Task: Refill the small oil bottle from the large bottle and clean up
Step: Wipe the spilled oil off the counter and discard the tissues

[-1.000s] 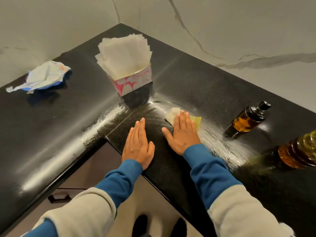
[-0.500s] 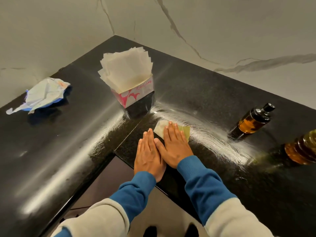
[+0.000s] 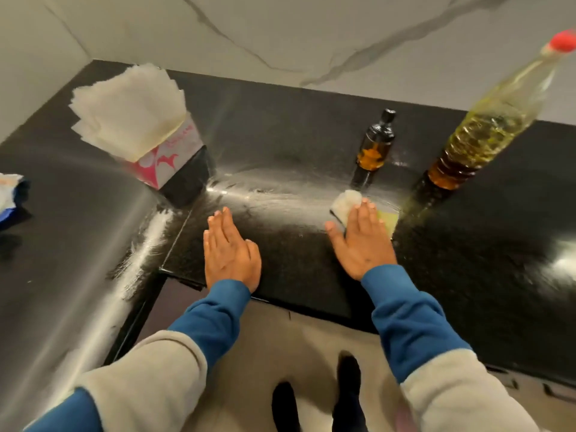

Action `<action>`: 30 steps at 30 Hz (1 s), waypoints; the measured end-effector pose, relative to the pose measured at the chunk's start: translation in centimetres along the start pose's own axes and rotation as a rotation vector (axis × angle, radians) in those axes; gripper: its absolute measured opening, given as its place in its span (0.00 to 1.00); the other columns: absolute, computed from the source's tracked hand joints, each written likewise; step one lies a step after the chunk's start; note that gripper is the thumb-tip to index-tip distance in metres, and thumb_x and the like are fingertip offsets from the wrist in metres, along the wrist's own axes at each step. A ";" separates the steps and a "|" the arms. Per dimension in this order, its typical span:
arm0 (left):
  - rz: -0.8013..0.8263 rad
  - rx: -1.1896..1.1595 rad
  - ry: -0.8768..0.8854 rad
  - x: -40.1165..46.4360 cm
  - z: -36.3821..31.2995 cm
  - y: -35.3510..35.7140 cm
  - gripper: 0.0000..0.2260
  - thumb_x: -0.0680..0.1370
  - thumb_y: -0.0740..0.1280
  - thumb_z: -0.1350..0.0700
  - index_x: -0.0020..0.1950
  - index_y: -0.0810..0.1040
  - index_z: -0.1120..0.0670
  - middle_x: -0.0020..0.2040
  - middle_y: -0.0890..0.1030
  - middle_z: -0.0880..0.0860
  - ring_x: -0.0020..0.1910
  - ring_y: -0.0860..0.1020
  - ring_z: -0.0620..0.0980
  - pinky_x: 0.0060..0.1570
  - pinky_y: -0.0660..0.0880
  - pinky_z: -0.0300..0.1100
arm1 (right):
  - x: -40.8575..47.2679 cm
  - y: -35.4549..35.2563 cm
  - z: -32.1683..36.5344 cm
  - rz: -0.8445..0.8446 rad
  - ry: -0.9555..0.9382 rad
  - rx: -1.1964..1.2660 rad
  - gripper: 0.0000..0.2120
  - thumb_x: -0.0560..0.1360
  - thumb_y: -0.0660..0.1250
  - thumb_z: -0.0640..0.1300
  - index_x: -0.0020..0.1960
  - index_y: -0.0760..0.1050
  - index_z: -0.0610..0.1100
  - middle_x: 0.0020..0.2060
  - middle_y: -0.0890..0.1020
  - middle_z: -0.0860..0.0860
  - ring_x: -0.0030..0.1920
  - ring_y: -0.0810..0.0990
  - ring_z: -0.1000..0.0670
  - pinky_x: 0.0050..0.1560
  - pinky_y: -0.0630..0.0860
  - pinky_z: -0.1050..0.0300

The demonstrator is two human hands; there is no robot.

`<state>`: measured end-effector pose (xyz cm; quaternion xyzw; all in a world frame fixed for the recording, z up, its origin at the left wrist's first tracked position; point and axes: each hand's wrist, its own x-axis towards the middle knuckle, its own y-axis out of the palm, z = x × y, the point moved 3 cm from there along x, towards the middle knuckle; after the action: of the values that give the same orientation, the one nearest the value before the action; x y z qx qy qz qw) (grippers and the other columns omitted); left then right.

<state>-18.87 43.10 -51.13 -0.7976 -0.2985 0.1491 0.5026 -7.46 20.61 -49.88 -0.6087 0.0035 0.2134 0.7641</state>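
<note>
The small dark oil bottle (image 3: 375, 146) with a black cap stands upright on the black counter (image 3: 280, 135). To its right stands the large clear oil bottle (image 3: 486, 132) with a red cap. My right hand (image 3: 361, 241) lies flat, pressing an oil-stained folded tissue (image 3: 346, 204) onto the counter just in front of the small bottle. My left hand (image 3: 229, 254) rests flat on the counter near the front edge, fingers together, holding nothing. Smeared streaks shine on the counter between the hands.
A pink-and-white box of paper napkins (image 3: 137, 123) stands at the back left. A crumpled white and blue wrapper (image 3: 11, 194) lies at the far left edge. Marble walls close the corner behind. My feet show on the floor below the counter edge.
My right hand has slid the tissue to the right, from beside the left hand to in front of the small bottle. The view has swung right, showing the whole large bottle.
</note>
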 end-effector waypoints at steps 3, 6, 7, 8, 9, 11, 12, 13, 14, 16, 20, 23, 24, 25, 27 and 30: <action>0.007 -0.014 0.078 -0.1 0.0 0.1 0.33 0.81 0.59 0.58 0.83 0.49 0.59 0.83 0.55 0.58 0.83 0.51 0.55 0.82 0.46 0.50 | -1.1 -0.3 -2.5 -0.054 0.150 0.016 0.49 0.74 0.33 0.72 0.82 0.42 0.38 0.82 0.43 0.41 0.81 0.40 0.44 0.81 0.42 0.44; 0.008 -0.051 0.118 -0.2 -0.1 -0.1 0.31 0.80 0.59 0.60 0.83 0.52 0.59 0.82 0.57 0.58 0.82 0.52 0.55 0.82 0.45 0.48 | -1.2 0.5 -1.0 -0.055 0.177 0.027 0.44 0.79 0.38 0.69 0.82 0.41 0.38 0.81 0.41 0.41 0.81 0.39 0.43 0.80 0.39 0.45; 0.009 -0.071 0.122 -0.3 -0.1 -0.3 0.31 0.80 0.59 0.60 0.83 0.52 0.59 0.82 0.57 0.58 0.82 0.52 0.55 0.81 0.43 0.47 | -1.1 0.9 0.1 -0.054 0.153 0.017 0.44 0.79 0.38 0.69 0.82 0.41 0.38 0.81 0.41 0.41 0.81 0.38 0.43 0.79 0.39 0.45; 0.010 -0.095 0.129 -0.3 -0.1 -0.5 0.32 0.80 0.59 0.60 0.83 0.52 0.59 0.82 0.58 0.57 0.82 0.52 0.54 0.81 0.43 0.46 | -1.0 1.2 1.3 -0.050 0.120 0.006 0.44 0.79 0.38 0.69 0.82 0.41 0.38 0.81 0.41 0.41 0.81 0.38 0.43 0.79 0.38 0.45; 0.013 -0.122 0.143 -0.4 -0.3 -0.6 0.32 0.80 0.59 0.61 0.83 0.53 0.59 0.82 0.58 0.57 0.82 0.52 0.54 0.81 0.42 0.45 | -0.8 1.5 2.6 -0.041 0.085 -0.001 0.44 0.79 0.37 0.69 0.82 0.40 0.38 0.81 0.41 0.41 0.81 0.38 0.43 0.79 0.38 0.45; 0.035 -0.166 0.180 -0.5 -0.4 -1.1 0.32 0.80 0.60 0.62 0.83 0.53 0.59 0.83 0.58 0.57 0.83 0.52 0.52 0.81 0.41 0.44 | -0.7 2.0 5.1 -0.017 0.012 -0.016 0.44 0.79 0.37 0.70 0.82 0.41 0.39 0.81 0.40 0.42 0.81 0.37 0.43 0.80 0.38 0.44; 0.050 -0.195 0.194 -0.5 -0.4 -1.4 0.32 0.80 0.60 0.63 0.83 0.53 0.58 0.83 0.57 0.56 0.83 0.51 0.51 0.81 0.41 0.44 | -0.8 2.3 6.4 -0.008 -0.027 -0.020 0.43 0.79 0.37 0.69 0.82 0.41 0.39 0.81 0.40 0.42 0.81 0.37 0.43 0.80 0.38 0.44; 0.069 -0.240 0.192 -0.6 -0.3 -1.6 0.32 0.80 0.60 0.63 0.83 0.53 0.57 0.83 0.55 0.56 0.82 0.49 0.49 0.81 0.41 0.44 | -0.9 2.7 7.6 -0.001 -0.066 -0.021 0.43 0.79 0.38 0.69 0.82 0.41 0.39 0.81 0.40 0.43 0.81 0.37 0.44 0.80 0.38 0.45; 0.090 -0.305 0.169 -0.7 -0.2 -1.9 0.32 0.81 0.59 0.63 0.83 0.52 0.55 0.84 0.54 0.54 0.81 0.47 0.45 0.81 0.42 0.45 | -1.1 3.1 8.7 0.004 -0.101 -0.019 0.43 0.79 0.38 0.69 0.82 0.40 0.40 0.81 0.39 0.43 0.81 0.37 0.44 0.80 0.38 0.45; 0.096 -0.427 0.089 -1.0 0.6 -2.8 0.33 0.81 0.58 0.64 0.84 0.51 0.51 0.84 0.53 0.51 0.78 0.46 0.40 0.81 0.45 0.49 | -1.5 3.9 10.9 0.015 -0.180 -0.017 0.42 0.79 0.37 0.69 0.82 0.40 0.41 0.81 0.38 0.45 0.81 0.36 0.46 0.80 0.37 0.46; -0.009 -0.499 -0.012 -2.0 3.9 -5.2 0.33 0.77 0.58 0.61 0.83 0.57 0.53 0.82 0.60 0.53 0.81 0.56 0.51 0.81 0.54 0.51 | -2.2 5.4 15.4 0.036 -0.326 -0.050 0.41 0.79 0.37 0.68 0.82 0.41 0.41 0.81 0.39 0.45 0.81 0.37 0.46 0.80 0.38 0.45; -0.104 -0.519 -0.111 -2.7 7.9 -7.1 0.34 0.73 0.56 0.61 0.81 0.61 0.56 0.80 0.65 0.54 0.79 0.62 0.49 0.78 0.56 0.41 | -2.6 6.3 19.5 0.066 -0.421 -0.059 0.39 0.82 0.40 0.66 0.82 0.41 0.41 0.82 0.40 0.44 0.81 0.37 0.45 0.80 0.39 0.44; -0.132 -0.515 -0.145 -2.8 9.0 -7.7 0.35 0.72 0.56 0.61 0.81 0.61 0.56 0.79 0.66 0.54 0.78 0.63 0.49 0.76 0.56 0.38 | -2.7 6.6 20.7 0.083 -0.450 -0.062 0.38 0.82 0.41 0.65 0.82 0.41 0.41 0.82 0.40 0.44 0.81 0.36 0.45 0.80 0.38 0.45; -0.160 -0.513 -0.181 -2.8 10.2 -8.3 0.35 0.72 0.56 0.61 0.81 0.62 0.57 0.79 0.67 0.54 0.78 0.64 0.49 0.75 0.57 0.38 | -2.9 6.9 22.1 0.103 -0.485 -0.066 0.38 0.82 0.41 0.65 0.82 0.41 0.40 0.81 0.40 0.44 0.81 0.36 0.45 0.80 0.38 0.45; -0.199 -0.507 -0.237 -2.5 11.9 -9.0 0.34 0.72 0.57 0.64 0.80 0.63 0.56 0.78 0.69 0.54 0.77 0.66 0.51 0.75 0.59 0.39 | -3.3 7.5 24.6 0.135 -0.555 -0.078 0.37 0.83 0.42 0.63 0.82 0.41 0.40 0.81 0.40 0.43 0.81 0.36 0.44 0.80 0.38 0.45; -0.174 -0.461 -0.237 -1.7 12.9 -8.8 0.32 0.75 0.60 0.70 0.79 0.66 0.55 0.76 0.71 0.54 0.75 0.69 0.53 0.74 0.62 0.42 | -3.1 8.0 27.2 0.156 -0.622 -0.102 0.35 0.84 0.43 0.62 0.82 0.41 0.40 0.82 0.40 0.43 0.81 0.37 0.44 0.80 0.39 0.45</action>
<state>-29.96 54.03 -49.24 -0.8392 -0.4488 0.1257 0.2801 -19.89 46.29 -49.47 -0.5498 -0.1945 0.4470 0.6783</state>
